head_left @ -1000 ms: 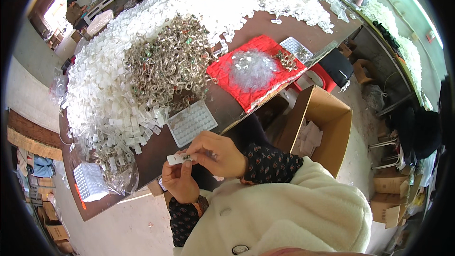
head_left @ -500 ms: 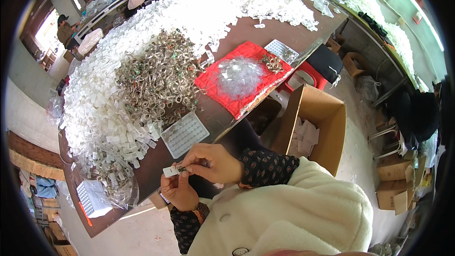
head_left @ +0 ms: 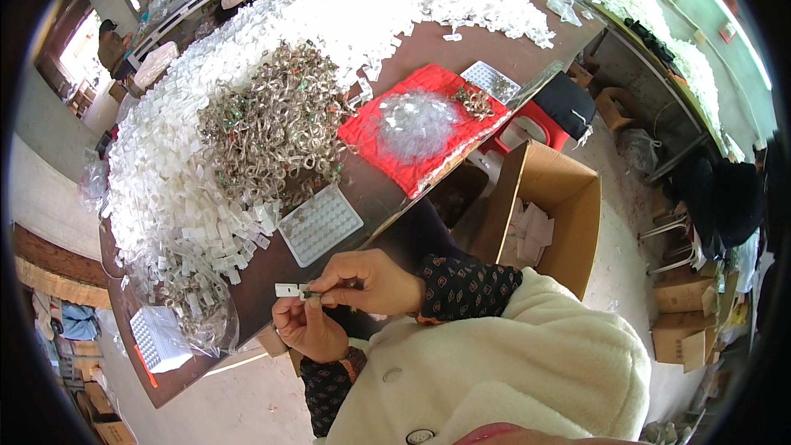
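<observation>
Nearest, the left hand (head_left: 313, 331) is curled, its thumb and fingers seeming to close on the white tag (head_left: 287, 289) from below, though part of that contact is hidden. The right hand (head_left: 375, 280) pinches a small metal piece (head_left: 307, 290) at the tag's inner end. The tag is up in the air, short of the edge of the desk (head_left: 255, 288). The likeliest mishap is a drop: both hands appear to grip with fingertips alone, on tiny parts, so one slip could send tag or metal piece down to the floor (head_left: 243, 400), where either would be hard to find. Uneven pressure from the right fingers could also set the metal piece askew. Just beyond, the tray (head_left: 323, 235) lies close to the desk's edge, and a swinging sleeve might knock it. Farther back, the metal heap (head_left: 276, 119) touches the tag pile (head_left: 161, 189), so a careless reach could mix them; a tug on the red cloth (head_left: 358, 128) could spill the clear heap (head_left: 416, 124). Compared with half a second ago, the tag looks more level and sits slightly farther left in view, both hands having shifted with it; past them, tray, heaps and cloth show no clear change beyond a small drift of the view
</observation>
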Available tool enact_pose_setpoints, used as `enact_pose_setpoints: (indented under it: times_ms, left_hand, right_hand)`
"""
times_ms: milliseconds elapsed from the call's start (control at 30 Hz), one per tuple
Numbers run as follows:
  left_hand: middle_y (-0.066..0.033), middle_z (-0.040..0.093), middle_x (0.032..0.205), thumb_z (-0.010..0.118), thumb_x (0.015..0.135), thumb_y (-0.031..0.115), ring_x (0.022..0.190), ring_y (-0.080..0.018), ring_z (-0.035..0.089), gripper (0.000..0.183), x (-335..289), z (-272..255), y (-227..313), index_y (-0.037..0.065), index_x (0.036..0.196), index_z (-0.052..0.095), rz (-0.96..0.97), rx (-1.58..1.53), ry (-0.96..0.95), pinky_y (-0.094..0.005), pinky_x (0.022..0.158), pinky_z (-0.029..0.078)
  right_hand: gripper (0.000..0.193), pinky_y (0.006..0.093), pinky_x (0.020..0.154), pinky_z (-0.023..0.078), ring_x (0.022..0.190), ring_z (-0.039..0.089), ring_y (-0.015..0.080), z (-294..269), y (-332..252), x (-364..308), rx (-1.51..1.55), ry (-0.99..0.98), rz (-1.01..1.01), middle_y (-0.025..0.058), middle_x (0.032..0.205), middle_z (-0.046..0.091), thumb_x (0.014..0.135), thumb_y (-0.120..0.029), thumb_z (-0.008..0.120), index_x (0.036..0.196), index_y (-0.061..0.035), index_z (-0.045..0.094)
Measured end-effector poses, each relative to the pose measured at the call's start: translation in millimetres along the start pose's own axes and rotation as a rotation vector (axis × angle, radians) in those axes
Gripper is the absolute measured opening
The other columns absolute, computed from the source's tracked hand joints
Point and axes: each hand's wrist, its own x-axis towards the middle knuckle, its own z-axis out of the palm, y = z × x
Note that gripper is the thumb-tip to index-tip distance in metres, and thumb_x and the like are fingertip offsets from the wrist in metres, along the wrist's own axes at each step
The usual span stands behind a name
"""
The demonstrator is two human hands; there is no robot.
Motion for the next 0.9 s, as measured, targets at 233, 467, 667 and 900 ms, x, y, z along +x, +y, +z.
enact_pose_setpoints:
  times_ms: [233,467,667,900]
  left_hand:
    - [-0.0066,0.065,0.086,0.066,0.095,0.006,0.067,-0.0125,0.059,0.014,-0.7,-3.7,6.7,0.005,0.105,0.057,-0.063,0.000,-0.051,-0.0254,0.057,0.050]
    - [-0.0121,0.068,0.090,0.064,0.093,0.000,0.071,-0.0155,0.062,0.015,-0.9,-13.9,2.2,0.005,0.105,0.057,-0.061,-0.112,-0.039,-0.0274,0.062,0.053]
    - [-0.0157,0.067,0.106,0.061,0.096,0.000,0.097,-0.0204,0.065,0.017,-6.4,-5.2,-5.2,0.004,0.111,0.054,-0.037,-0.031,0.065,-0.0343,0.089,0.052]
    - [-0.0117,0.064,0.105,0.059,0.095,-0.002,0.093,-0.0158,0.062,0.020,-14.2,-4.9,3.2,0.002,0.113,0.052,0.029,0.121,-0.015,-0.0300,0.083,0.051]
  right_hand:
    - [0.020,0.0297,0.071,0.054,0.083,0.068,0.0172,-8.2,-12.6,0.8,0.076,-0.068,0.101,0.0093,0.092,0.067,0.084,0.000,0.074,0.104,-0.0001,0.072]
    - [0.022,0.0309,0.070,0.054,0.085,0.068,0.0202,8.5,-4.9,-0.3,-0.116,-0.009,0.001,0.0100,0.092,0.067,0.084,-0.001,0.073,0.105,-0.0034,0.072]
    - [0.025,0.0305,0.068,0.055,0.081,0.069,0.0225,12.8,-8.9,3.2,-0.281,0.064,-0.080,0.0103,0.092,0.067,0.083,0.002,0.071,0.107,-0.0050,0.071]
    - [0.036,0.0261,0.067,0.055,0.076,0.067,0.0133,5.0,-19.7,1.8,-0.334,-0.054,0.000,0.0093,0.094,0.064,0.082,0.013,0.064,0.114,-0.0023,0.068]
